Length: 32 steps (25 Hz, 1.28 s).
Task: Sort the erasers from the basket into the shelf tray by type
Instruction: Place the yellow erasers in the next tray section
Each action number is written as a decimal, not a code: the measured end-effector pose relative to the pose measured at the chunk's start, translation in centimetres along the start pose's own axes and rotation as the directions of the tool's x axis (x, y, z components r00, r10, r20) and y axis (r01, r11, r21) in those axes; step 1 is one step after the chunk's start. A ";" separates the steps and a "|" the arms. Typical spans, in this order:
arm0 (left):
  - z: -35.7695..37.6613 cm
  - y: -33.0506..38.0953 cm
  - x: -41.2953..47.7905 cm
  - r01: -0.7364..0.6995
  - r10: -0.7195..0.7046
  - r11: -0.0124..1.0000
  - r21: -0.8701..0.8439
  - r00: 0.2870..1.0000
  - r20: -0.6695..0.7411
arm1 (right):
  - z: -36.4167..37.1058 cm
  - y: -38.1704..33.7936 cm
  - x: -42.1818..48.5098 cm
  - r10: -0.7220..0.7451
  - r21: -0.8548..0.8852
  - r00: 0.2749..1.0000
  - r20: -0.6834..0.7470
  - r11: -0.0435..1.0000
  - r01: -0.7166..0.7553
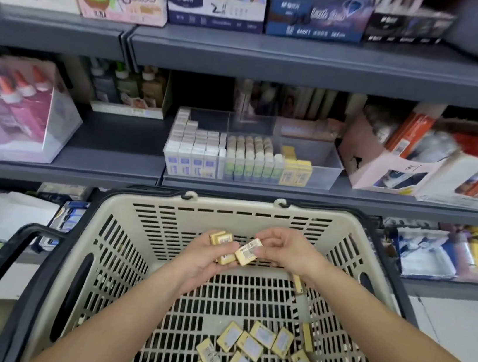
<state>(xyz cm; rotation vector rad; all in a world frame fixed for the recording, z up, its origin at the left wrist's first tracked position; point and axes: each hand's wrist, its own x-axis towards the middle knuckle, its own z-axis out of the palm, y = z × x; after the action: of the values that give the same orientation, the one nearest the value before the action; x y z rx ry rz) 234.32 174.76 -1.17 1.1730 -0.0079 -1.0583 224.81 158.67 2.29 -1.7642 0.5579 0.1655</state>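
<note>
Gathering a handful of yellow erasers over the basket, not yet at the shelf.

My left hand [205, 257] is cupped, fingers curled round a small stack of flat yellow paper-sleeved erasers [221, 239]. My right hand [286, 250] pinches one more yellow barcoded eraser [247, 251] between thumb and fingertips, right against that stack. Both hands hover above the beige slotted plastic basket with the black rim [258, 211], where many loose yellow erasers [254, 345] lie on its floor. I judge this as the collecting step. Next I need to seat this piece squarely with the others, then lift the lot to the clear acrylic shelf tray [329, 170]. There the short yellow row [295, 173] stands just right of the green-labelled ones, with bare room beside it. They should go in upright, labels matching.
</note>
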 end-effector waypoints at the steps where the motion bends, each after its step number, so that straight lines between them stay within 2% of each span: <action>1: 0.9 0.8 -0.1 -0.017 0.017 1.000 0.004 1.000 0.006 | -1.0 -0.7 -0.3 -0.022 0.013 0.999 -0.030 1.000 0.023; 4: 3.1 3.0 -0.5 -0.092 0.086 0.993 0.078 0.993 0.081 | -3.6 -2.8 -1.4 -0.098 -0.023 0.994 -0.045 0.995 0.097; 8: 5.6 5.9 -0.7 -0.281 0.250 0.928 0.246 0.956 0.151 | -7.3 -5.7 -2.2 -0.221 -0.109 0.971 -0.087 0.971 0.212; 12: 7.3 8.4 0.8 -0.397 0.379 0.835 0.382 0.917 0.125 | -10.9 -7.7 -0.4 -0.311 -0.194 0.912 -0.266 0.945 0.265; 14: 7.8 8.5 1.8 -0.418 0.418 0.815 0.402 0.904 0.091 | -12.3 -8.4 1.3 -0.386 -0.368 0.846 -0.368 0.896 0.248; 16: 8.1 8.3 2.6 -0.452 0.484 0.776 0.441 0.874 0.044 | -13.0 -9.0 3.0 -0.443 -0.538 0.782 -0.438 0.826 0.166; 18: 8.1 8.3 3.2 -0.475 0.516 0.779 0.409 0.856 0.012 | -13.3 -9.3 4.5 -0.473 -0.648 0.759 -0.448 0.757 0.089; 20: 8.0 8.4 3.6 -0.472 0.510 0.801 0.368 0.860 -0.007 | -13.3 -9.1 5.9 -0.468 -0.715 0.795 -0.387 0.696 0.062; 23: 8.0 8.5 4.0 -0.459 0.488 0.815 0.353 0.873 0.007 | -13.1 -8.7 7.4 -0.380 -0.748 0.891 -0.250 0.660 0.072; 25: 7.9 8.4 4.2 -0.459 0.479 0.825 0.330 0.878 0.022 | -13.0 -8.5 8.2 -0.330 -0.777 0.924 -0.193 0.627 0.061; 30: 7.8 8.5 4.3 -0.441 0.456 0.853 0.280 0.890 0.011 | -12.7 -8.8 8.7 -0.288 -0.847 0.949 -0.130 0.529 0.045; 32: 7.8 8.6 4.3 -0.422 0.438 0.869 0.258 0.899 -0.007 | -12.5 -9.1 7.9 -0.349 -0.846 0.922 -0.170 0.531 0.045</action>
<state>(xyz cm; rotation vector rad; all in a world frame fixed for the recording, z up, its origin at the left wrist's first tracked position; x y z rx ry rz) 238.45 166.02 6.62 1.3546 -0.3487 -0.6312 233.56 146.18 10.53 -2.8381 0.5319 -0.0495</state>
